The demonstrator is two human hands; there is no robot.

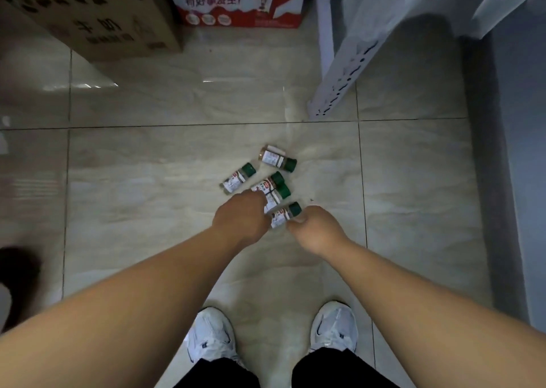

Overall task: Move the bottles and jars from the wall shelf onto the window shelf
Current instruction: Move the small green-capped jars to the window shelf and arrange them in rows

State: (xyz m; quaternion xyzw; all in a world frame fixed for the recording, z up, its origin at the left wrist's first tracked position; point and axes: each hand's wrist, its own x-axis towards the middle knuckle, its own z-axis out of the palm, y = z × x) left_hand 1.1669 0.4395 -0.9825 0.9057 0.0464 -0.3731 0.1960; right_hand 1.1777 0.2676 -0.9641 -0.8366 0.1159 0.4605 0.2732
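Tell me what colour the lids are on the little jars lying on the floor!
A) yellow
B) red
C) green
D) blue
C: the nearest jar, which the right hand pinches, has a dark green lid, and so do the other jars lying on the floor.

Both bare forearms stretch forward and down, drawing close together at the hands. The left hand (240, 219) is turned back-up, its fingers bent downward and mostly hidden, so whether they grip anything cannot be told. The right hand (314, 229) is curled, thumb pressed against a small bottle (284, 214) it pinches.
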